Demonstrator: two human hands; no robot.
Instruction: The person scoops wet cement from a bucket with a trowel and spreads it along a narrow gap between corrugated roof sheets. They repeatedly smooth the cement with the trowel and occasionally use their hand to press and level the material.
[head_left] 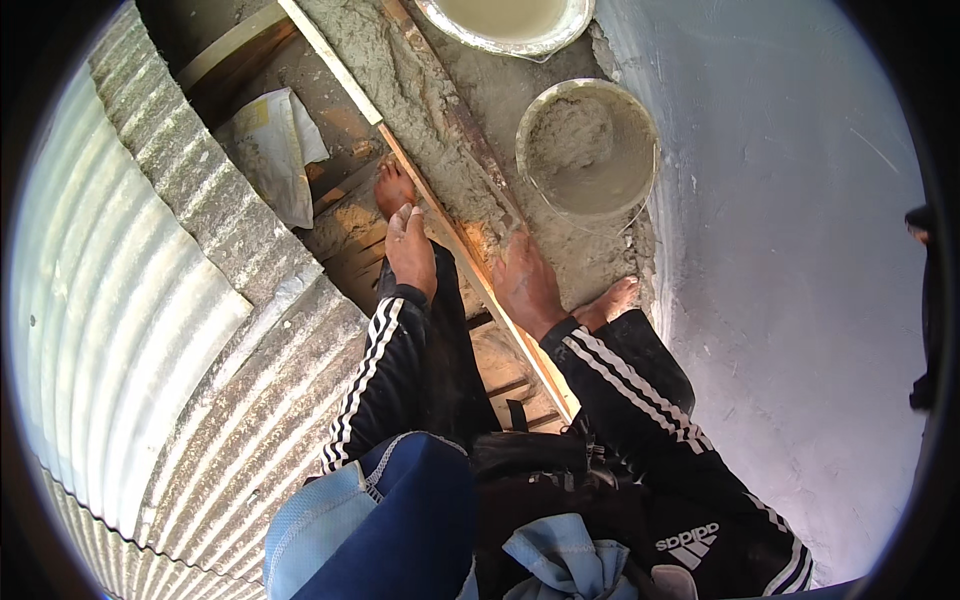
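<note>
My right hand is closed around the near end of a long, narrow, mortar-caked batten, which slants away to the upper left over wet grey mortar. My left hand is a little to the left, its fingers curled together close to my left foot; whatever they may hold is hidden. Between my hands runs a thin wooden board set on edge, bordering the mortar. A bucket of mortar stands beyond my right hand.
At the top is another bucket with greyish liquid. A smooth grey wall rises at the right, near my right foot. Corrugated roofing sheets cover the left. A whitish sack lies beside wooden slats with gaps.
</note>
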